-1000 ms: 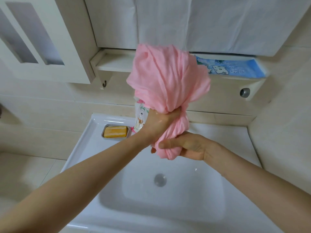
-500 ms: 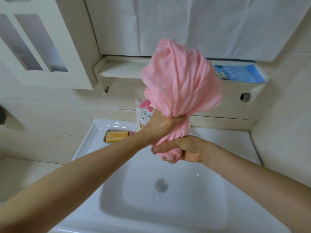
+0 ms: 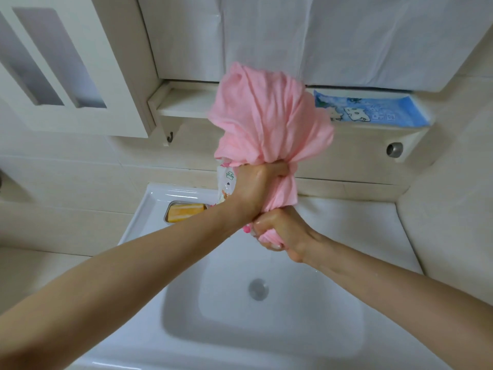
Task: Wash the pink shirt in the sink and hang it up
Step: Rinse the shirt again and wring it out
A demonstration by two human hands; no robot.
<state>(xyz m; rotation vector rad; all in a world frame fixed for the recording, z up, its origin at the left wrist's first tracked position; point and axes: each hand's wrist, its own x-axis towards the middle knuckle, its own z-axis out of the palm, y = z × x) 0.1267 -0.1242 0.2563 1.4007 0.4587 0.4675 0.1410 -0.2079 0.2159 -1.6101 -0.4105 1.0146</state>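
- The white sink fills the lower part of the view, with its round metal drain in the middle of the basin.
- Above the basin, the right hand is curled tight round the lower end of the pink shirt; a small nub of cloth pokes out under its fingers.
- Just above and touching it, the left hand is clenched round the shirt's twisted neck, thumb wrapped across the front.
- The shirt is held in the air over the sink, between the two hands and upward: a narrow wrung stretch runs from fist to fist, and the rest billows out in a loose bunch above the left hand.
- On the sink's back left corner sits a metal soap dish holding a yellow bar of soap.
- A printed white pouch stands just behind the left hand, partly hidden.
- On the wall behind: a small dark hook, a shelf, a blue printed packet lying on its right side, and a round metal fitting below.
- A white cabinet door stands at upper left.
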